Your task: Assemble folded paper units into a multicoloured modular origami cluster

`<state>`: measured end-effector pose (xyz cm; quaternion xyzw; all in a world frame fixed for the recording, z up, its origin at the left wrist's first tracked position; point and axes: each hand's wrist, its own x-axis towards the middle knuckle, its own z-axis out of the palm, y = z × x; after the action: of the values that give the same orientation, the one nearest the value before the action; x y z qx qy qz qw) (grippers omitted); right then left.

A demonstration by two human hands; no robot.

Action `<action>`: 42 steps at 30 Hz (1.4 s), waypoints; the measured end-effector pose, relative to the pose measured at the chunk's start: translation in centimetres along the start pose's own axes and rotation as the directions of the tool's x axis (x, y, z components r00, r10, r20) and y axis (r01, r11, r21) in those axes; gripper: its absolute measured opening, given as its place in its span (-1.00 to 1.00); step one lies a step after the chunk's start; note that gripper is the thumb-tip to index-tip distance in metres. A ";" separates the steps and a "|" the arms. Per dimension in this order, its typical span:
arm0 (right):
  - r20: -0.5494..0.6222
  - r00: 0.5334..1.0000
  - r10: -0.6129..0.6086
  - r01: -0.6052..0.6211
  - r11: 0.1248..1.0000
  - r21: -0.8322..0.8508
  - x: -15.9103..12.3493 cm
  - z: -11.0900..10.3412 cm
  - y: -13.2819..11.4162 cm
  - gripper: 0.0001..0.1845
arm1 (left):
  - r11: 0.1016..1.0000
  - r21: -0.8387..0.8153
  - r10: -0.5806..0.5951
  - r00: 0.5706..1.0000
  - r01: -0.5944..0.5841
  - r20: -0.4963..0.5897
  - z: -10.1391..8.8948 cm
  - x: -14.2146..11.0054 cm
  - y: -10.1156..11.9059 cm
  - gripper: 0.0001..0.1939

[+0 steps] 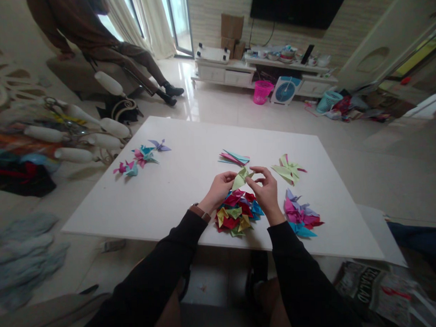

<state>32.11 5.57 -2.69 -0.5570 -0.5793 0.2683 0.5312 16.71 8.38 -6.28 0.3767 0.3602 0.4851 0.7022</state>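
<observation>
My left hand [221, 188] and my right hand [264, 190] both pinch a light green folded paper piece [241, 178] just above the white table [162, 199]. Directly below my hands lies a heap of folded papers [237, 214] in red, yellow, blue and green. A second heap in pink, purple and blue [301, 217] lies to the right of my right wrist. Pale green folded pieces [289, 169] rest beyond my right hand. A small stack of flat coloured sheets [234, 157] lies just past my fingers.
Several folded paper figures [141, 157] sit at the table's far left. Another person [92, 39] sits on a sofa at the back left. A pink basket [262, 92], a fan [285, 90] and a TV cabinet [236, 70] stand beyond. Newspapers [365, 284] lie on the floor at right.
</observation>
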 end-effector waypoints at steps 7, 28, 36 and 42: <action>0.108 0.994 0.003 -0.008 0.999 0.043 -0.1 0.3 0.1 -0.60 | 1.000 -0.016 -0.022 0.999 0.023 0.046 0.1 -0.2 0.1 -0.61; 0.000 1.000 0.002 -0.002 1.000 0.015 0.0 0.1 0.5 -0.83 | 1.000 0.006 0.001 1.000 -0.001 -0.020 -0.2 0.1 0.3 -0.71; -0.013 1.000 -0.017 0.016 0.998 -0.057 0.0 -0.2 0.3 -0.82 | 0.997 0.078 -0.020 0.998 0.025 -0.058 -0.5 0.2 0.3 -0.74; -0.078 0.996 0.033 -0.050 0.971 -0.232 0.3 -3.4 1.7 -0.85 | 0.984 0.167 -0.032 0.989 0.056 -0.141 -1.6 -0.3 0.8 -0.73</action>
<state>35.92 5.30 -3.12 -0.6372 -0.5750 0.1886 0.4773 14.90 8.60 -6.23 0.3928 0.4563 0.4617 0.6514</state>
